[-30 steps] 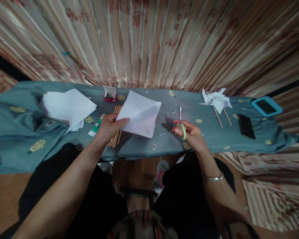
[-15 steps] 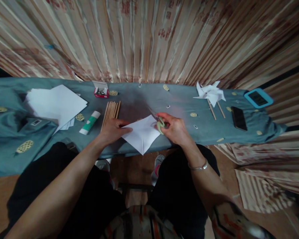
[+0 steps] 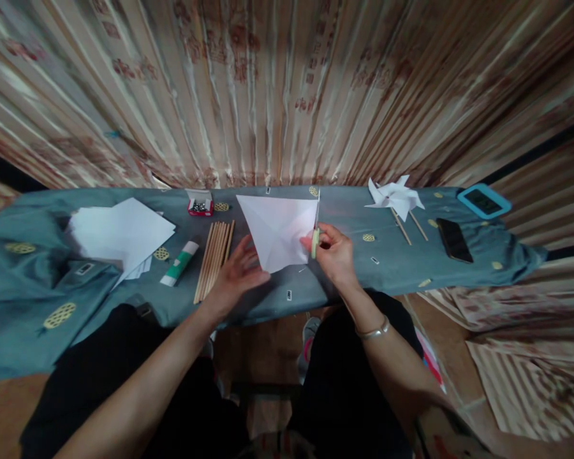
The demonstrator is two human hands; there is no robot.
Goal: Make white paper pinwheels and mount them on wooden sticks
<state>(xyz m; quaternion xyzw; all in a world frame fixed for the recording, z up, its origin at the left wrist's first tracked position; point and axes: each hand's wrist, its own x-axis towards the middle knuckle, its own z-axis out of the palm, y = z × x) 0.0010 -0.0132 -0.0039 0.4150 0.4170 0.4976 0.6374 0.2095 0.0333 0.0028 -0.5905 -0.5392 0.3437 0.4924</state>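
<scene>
Here, the right hand (image 3: 335,254) pinches green-handled metal scissors (image 3: 315,244) at the right edge of the smooth white paper (image 3: 278,224), a creased, four-sided sheet over the cloth-covered tabletop (image 3: 392,274). The left hand (image 3: 238,273) is loosely spread by the paper's lower-left edge, near slim wooden sticks (image 3: 213,258).

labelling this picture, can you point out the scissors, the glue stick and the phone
scissors (image 3: 315,238), head view, pale green handle
glue stick (image 3: 182,260), head view, green middle
phone (image 3: 454,240), head view, dark face
</scene>
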